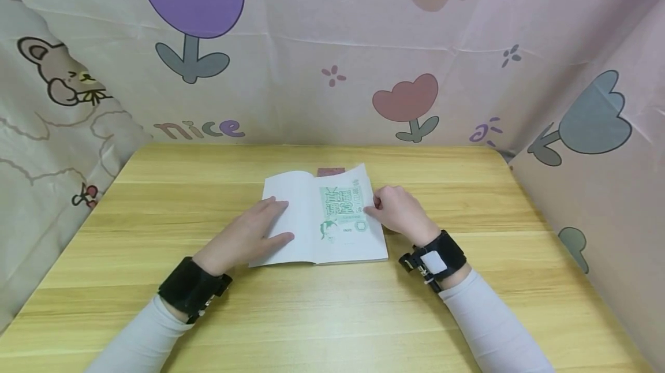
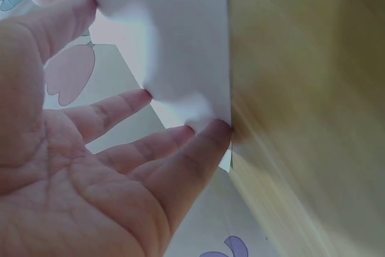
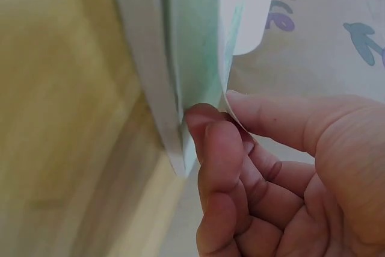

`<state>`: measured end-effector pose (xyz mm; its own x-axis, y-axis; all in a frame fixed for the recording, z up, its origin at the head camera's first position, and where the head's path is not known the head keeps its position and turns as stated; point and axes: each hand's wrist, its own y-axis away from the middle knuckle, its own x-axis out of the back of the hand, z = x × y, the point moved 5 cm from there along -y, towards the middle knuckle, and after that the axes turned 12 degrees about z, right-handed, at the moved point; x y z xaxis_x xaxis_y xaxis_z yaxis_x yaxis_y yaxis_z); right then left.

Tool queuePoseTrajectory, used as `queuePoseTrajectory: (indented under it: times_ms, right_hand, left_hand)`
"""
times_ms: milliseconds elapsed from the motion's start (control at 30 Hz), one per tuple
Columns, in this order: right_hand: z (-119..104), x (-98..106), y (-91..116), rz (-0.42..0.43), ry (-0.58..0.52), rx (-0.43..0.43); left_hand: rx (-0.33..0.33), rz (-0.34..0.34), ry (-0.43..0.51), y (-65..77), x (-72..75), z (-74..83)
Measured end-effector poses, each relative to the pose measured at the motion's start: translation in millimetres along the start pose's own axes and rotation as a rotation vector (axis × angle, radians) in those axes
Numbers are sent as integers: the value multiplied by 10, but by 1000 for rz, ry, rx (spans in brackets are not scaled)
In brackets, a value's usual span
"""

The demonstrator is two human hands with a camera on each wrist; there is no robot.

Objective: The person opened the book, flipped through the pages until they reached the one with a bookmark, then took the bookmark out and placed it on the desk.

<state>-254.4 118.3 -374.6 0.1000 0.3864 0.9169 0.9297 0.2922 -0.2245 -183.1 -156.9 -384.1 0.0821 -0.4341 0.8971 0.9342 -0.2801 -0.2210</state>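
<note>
An open book (image 1: 289,217) lies on the table, its left page blank and its right page (image 1: 343,246) printed with green lettering and a small picture. My left hand (image 1: 246,234) rests on the left page with fingers spread and fairly straight; in the left wrist view its fingertips (image 2: 138,95) touch the white paper. At the right page's outer edge, my right hand (image 1: 402,211) pinches that page between thumb and curled index finger. The right wrist view shows the pinched page (image 3: 225,58) bent away from the thick stack of pages (image 3: 141,46) under it.
A dark red flat piece (image 1: 331,172) shows behind the book's top edge; what it belongs to is hidden. The wooden table (image 1: 322,315) meets a patterned cloth (image 1: 301,101) at the back and sides. Each wrist wears a black strap (image 1: 189,286) with a small device.
</note>
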Motion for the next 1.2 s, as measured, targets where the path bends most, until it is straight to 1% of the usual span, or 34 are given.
queuePoseTrajectory:
  times_ms: [133, 333, 533, 633, 767, 867, 1000, 1133, 1200]
  right_hand:
    - [17, 45, -8, 3, -21, 10]
    - [-7, 126, -10, 15, -97, 21]
    - [-153, 275, 14, 110, -185, 106]
    - [-244, 306, 26, 148, -223, 138]
    - [-353, 291, 45, 172, -283, 155]
    - [-427, 253, 59, 175, -344, 171]
    - [-530, 176, 65, 156, -415, 232]
    - [-626, 93, 85, 113, -419, 273]
    - [-663, 55, 100, 90, -388, 277]
  left_hand:
    - [-8, 6, 8, 3, -5, 23]
    - [-1, 3, -9, 12, -13, 32]
    - [0, 14, 3, 5, 9, 18]
    - [11, 31, 22, -9, 37, 4]
    - [25, 47, 46, -24, 67, -31]
    - [20, 55, 61, -25, 78, -62]
    - [-1, 68, 66, -26, 90, -78]
    - [-15, 78, 85, -37, 103, -74]
    - [-22, 81, 99, -45, 106, -68]
